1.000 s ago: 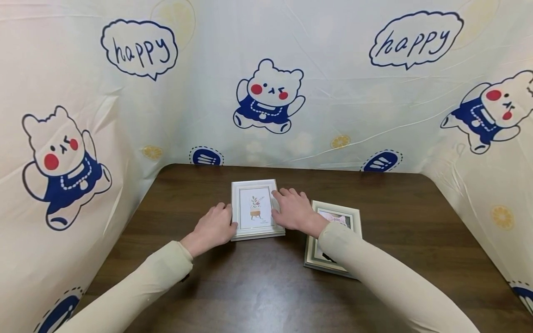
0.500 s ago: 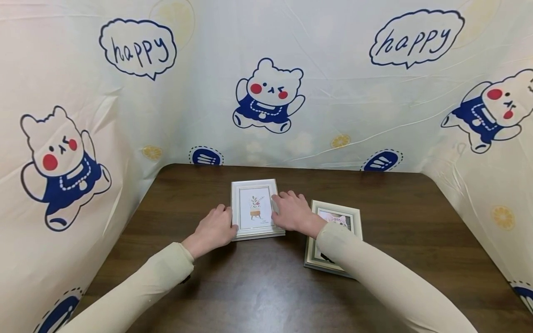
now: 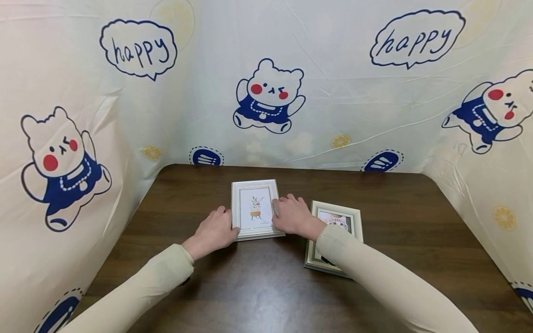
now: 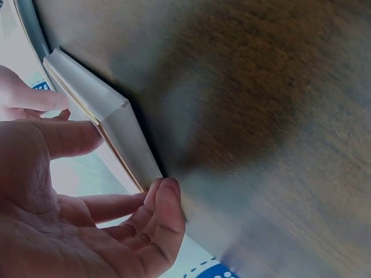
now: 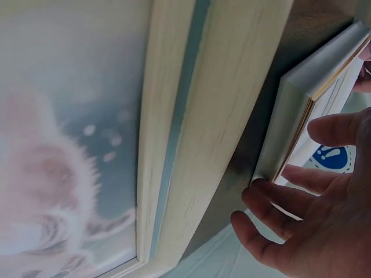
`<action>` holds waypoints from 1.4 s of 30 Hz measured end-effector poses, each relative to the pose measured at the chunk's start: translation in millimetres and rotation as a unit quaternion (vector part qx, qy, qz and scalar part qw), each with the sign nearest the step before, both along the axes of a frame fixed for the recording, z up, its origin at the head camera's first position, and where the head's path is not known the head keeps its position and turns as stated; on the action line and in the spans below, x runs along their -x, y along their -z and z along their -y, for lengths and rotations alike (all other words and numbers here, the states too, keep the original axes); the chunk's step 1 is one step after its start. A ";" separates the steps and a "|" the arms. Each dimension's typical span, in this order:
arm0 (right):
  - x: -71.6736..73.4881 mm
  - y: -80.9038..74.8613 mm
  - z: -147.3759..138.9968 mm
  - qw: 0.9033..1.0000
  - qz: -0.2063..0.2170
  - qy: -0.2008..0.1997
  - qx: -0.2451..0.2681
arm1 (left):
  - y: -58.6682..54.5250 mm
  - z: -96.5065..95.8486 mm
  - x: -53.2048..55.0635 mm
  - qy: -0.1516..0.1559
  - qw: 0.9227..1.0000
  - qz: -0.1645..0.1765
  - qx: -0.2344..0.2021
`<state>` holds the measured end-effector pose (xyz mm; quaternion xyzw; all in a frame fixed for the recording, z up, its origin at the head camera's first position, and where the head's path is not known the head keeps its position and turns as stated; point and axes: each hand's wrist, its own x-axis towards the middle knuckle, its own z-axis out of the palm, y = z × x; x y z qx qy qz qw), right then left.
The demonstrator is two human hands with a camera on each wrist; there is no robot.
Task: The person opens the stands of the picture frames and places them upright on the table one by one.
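A white picture frame [image 3: 255, 208] with a flower-pot print lies face up on the table, between the two hands. My left hand [image 3: 213, 232] holds its left side; in the left wrist view the thumb [image 4: 78, 139] lies on the frame near a corner and curled fingers [image 4: 168, 205] reach the side edge. On the opposite side, my right hand [image 3: 294, 215] grips the frame's right edge. The right wrist view shows the right thumb [image 5: 333, 128] over the face and fingertips at the side. Under the right forearm sits a cream picture frame [image 3: 357, 222] with a cat picture, partly hidden by the sleeve.
The dark brown wooden table [image 3: 258, 286] extends around both frames. A pale cloth [image 3: 333, 101] printed with cartoon bears and "happy" bubbles hangs along the back and both sides.
The right hand has shifted slightly down along the white frame's edge, its fingers drawn in a little. The left hand has barely moved. Both picture frames keep their places.
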<state>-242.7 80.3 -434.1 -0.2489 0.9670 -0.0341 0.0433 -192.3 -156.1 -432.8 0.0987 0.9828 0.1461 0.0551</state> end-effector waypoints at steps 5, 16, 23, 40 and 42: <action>-1.4 1.1 -1.2 1.000 0.004 0.002 -0.003 | -1.8 -0.5 -2.8 0.002 1.000 -0.003 -0.003; -0.9 0.6 -4.8 1.000 0.004 -0.002 0.018 | -1.0 0.7 -6.0 0.002 1.000 0.010 -0.023; 7.5 3.9 -5.3 0.998 0.037 0.010 0.046 | -0.2 1.6 -5.8 -0.002 1.000 0.016 -0.023; 19.3 7.0 -5.8 0.990 0.083 0.030 0.111 | 3.3 3.2 -7.5 0.011 1.000 -0.002 -0.024; 18.9 5.9 -5.0 0.991 0.078 0.032 0.106 | 3.2 3.7 -8.0 0.013 1.000 -0.006 -0.022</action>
